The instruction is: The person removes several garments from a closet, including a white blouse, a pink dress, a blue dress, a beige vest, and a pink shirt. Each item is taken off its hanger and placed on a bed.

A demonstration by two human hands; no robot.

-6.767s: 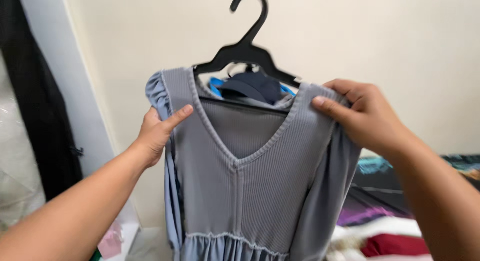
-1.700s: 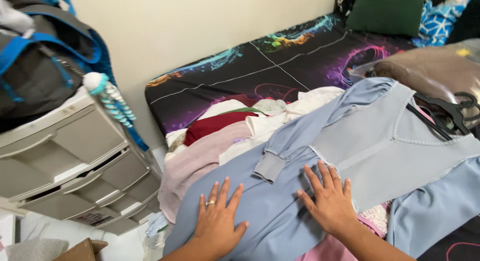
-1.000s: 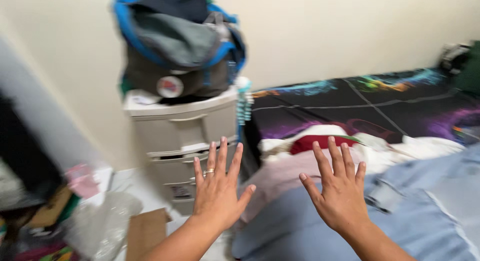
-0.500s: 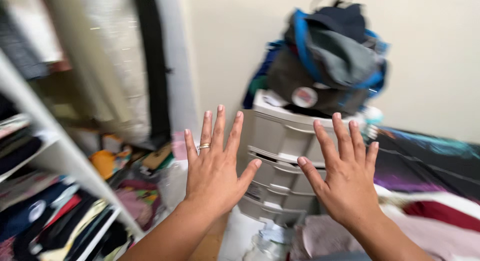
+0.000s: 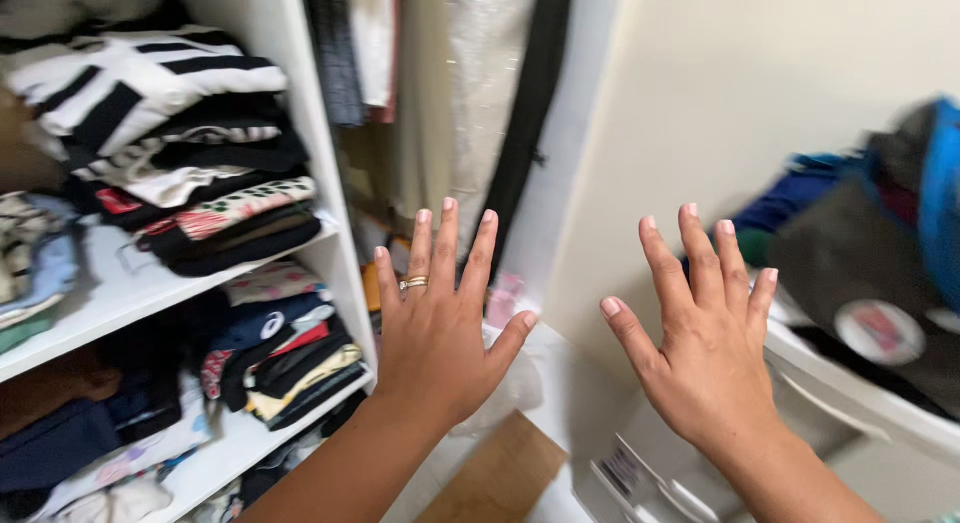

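Observation:
My left hand (image 5: 436,323) is raised in front of me, fingers spread, with a ring on one finger and nothing in it. My right hand (image 5: 704,347) is held up beside it, also spread and empty. Neither hand touches anything. Behind the left hand stands a white closet shelf unit (image 5: 330,233) with stacks of folded clothes (image 5: 190,198). Behind the right hand is a grey plastic drawer unit (image 5: 850,403) with a grey and blue backpack (image 5: 880,253) on top.
Hanging garments (image 5: 440,93) and a black strap fill the closet opening past the shelves. A cream wall (image 5: 720,93) runs on the right. On the floor lie a brown cardboard piece (image 5: 495,478) and crumpled clear plastic (image 5: 515,378).
My hands lifted off the blue dress on the bed and stayed spread and empty. The view swung left, from the bed past the drawer unit to the closet shelves.

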